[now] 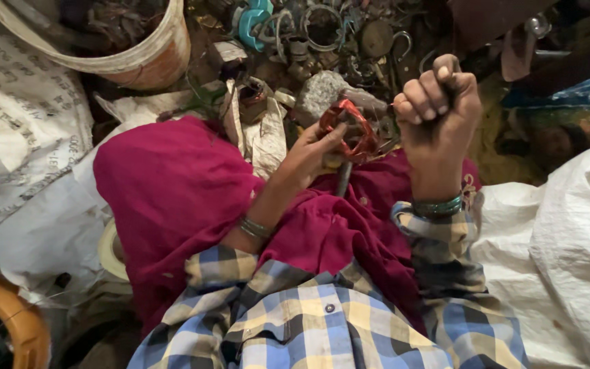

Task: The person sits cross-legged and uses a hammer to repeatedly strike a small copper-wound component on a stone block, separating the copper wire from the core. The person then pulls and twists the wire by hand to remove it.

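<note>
The left hand (312, 147) grips a red ring-shaped metal part (349, 130) over the lap, while the right hand (438, 99), fisted around a dark handle, hangs raised just right of it.

Whatever the right hand (437, 102) grips is buried inside the fist, can't tell what it is. The left hand (312, 152) covers part of the red coil piece (349, 130). White bucket (131, 55) is cut off at the upper left edge, and the scrap pile (322, 34) up top is too jumbled to sort out.
</note>
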